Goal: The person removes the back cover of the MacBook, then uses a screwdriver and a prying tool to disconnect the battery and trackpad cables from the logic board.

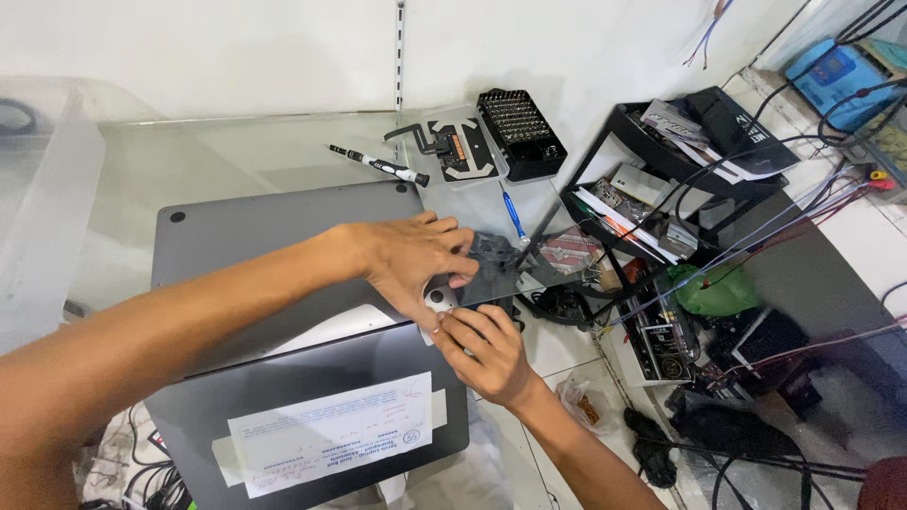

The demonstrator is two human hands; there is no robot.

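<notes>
**Both hands at laptop's right edge**

Head view: Left hand (408, 257) lies flat, palm down, on the grey base (274, 236), fingers together, tips over its right edge. Right hand (484, 349) sits just below, fingers curled and pinching a small white part (439, 298) against the left thumb. A second laptop (312, 416), with a taped white label (331, 433), overlaps the base's near side. Both rest on the glass table (236, 156). Screwdriver (378, 165) and bit case (521, 133) lie well behind.
</notes>
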